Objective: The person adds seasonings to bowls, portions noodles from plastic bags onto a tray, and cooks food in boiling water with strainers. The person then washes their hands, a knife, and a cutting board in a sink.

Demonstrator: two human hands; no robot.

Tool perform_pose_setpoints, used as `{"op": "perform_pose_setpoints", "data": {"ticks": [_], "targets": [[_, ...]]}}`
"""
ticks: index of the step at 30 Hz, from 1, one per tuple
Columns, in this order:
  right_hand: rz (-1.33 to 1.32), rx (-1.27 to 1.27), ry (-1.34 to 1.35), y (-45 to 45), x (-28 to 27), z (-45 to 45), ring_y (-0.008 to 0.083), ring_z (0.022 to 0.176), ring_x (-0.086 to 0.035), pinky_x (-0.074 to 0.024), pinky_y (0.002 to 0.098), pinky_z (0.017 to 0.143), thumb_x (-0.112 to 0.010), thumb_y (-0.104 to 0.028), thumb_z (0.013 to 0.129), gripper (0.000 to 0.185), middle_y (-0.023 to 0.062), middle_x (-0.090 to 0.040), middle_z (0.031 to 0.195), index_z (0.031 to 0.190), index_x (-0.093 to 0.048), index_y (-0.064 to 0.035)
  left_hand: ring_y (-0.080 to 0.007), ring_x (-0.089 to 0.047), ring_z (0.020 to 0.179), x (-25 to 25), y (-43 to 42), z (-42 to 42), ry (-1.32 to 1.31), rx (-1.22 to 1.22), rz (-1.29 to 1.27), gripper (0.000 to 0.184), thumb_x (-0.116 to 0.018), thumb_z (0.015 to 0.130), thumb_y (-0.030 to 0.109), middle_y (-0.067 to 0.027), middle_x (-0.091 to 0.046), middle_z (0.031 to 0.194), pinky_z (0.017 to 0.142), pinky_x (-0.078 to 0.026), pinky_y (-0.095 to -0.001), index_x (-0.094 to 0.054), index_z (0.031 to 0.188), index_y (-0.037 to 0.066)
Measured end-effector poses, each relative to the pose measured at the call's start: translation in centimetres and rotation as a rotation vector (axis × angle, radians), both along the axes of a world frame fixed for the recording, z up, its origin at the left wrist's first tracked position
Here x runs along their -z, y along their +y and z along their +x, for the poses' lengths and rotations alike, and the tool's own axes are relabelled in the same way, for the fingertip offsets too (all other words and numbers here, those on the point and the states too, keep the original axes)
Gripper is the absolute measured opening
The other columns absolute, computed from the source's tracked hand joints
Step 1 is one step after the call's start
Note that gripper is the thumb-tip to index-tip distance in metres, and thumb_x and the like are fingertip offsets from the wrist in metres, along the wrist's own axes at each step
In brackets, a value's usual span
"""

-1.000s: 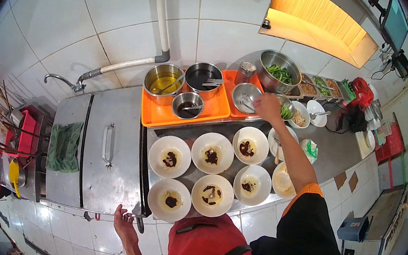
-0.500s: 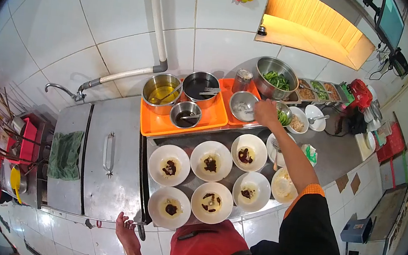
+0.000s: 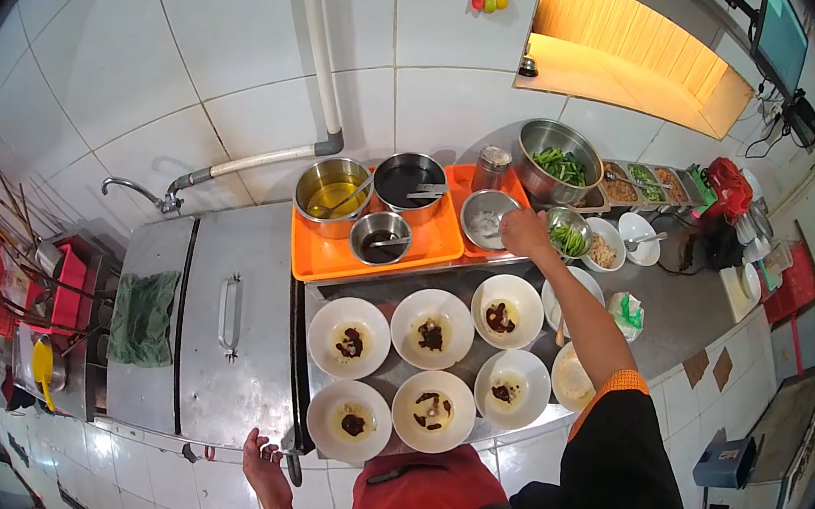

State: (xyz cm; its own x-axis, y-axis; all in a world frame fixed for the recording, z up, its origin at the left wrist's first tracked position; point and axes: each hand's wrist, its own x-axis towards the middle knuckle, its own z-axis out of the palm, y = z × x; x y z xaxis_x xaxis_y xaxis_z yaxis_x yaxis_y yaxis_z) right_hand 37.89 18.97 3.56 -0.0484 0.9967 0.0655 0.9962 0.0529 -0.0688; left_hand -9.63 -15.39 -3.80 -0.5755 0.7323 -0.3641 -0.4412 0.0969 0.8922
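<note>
My right hand (image 3: 525,233) is closed at the rim of a small steel bowl (image 3: 476,224) with white granules in it; what its fingers hold is too small to make out. Below, several white bowls (image 3: 350,318) stand in two rows, each with dark sauce and yellowish liquid at the bottom. My left hand (image 3: 265,465) hangs by the counter's front edge, holding nothing, its fingers loosely apart. A steel bowl of cut greens (image 3: 569,235) sits right beside my right wrist.
An orange tray (image 3: 326,267) carries steel pots of yellow oil (image 3: 317,202) and dark liquid (image 3: 408,182). Behind my right hand are a lidded jar (image 3: 491,168) and a large bowl of green vegetables (image 3: 559,163). A green cloth (image 3: 144,318) lies at the left.
The whole view has shifted slightly, so things sit a little lower and further right. My right hand stays at the bowl of white granules; my left hand is still low by the counter edge.
</note>
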Motion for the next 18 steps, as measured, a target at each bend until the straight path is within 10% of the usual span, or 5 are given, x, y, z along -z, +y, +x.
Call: {"op": "perform_pose_setpoints", "data": {"ticks": [18], "targets": [[-0.183,0.034,1.045,-0.7,-1.8,2.3,0.0104,0.074,-0.054,-0.0422,0.0236,0.068,-0.053,-0.006,0.08,0.019,0.0034,-0.064,0.083,0.092,-0.066,0.0026,-0.0118,-0.046,0.077,0.1,0.2,-0.4,-0.04,-0.024,0.026,0.038,-0.051,0.088,0.027,-0.001,-0.051,0.09,0.07,-0.039,-0.0264,-0.052,0.116,0.002]]}}
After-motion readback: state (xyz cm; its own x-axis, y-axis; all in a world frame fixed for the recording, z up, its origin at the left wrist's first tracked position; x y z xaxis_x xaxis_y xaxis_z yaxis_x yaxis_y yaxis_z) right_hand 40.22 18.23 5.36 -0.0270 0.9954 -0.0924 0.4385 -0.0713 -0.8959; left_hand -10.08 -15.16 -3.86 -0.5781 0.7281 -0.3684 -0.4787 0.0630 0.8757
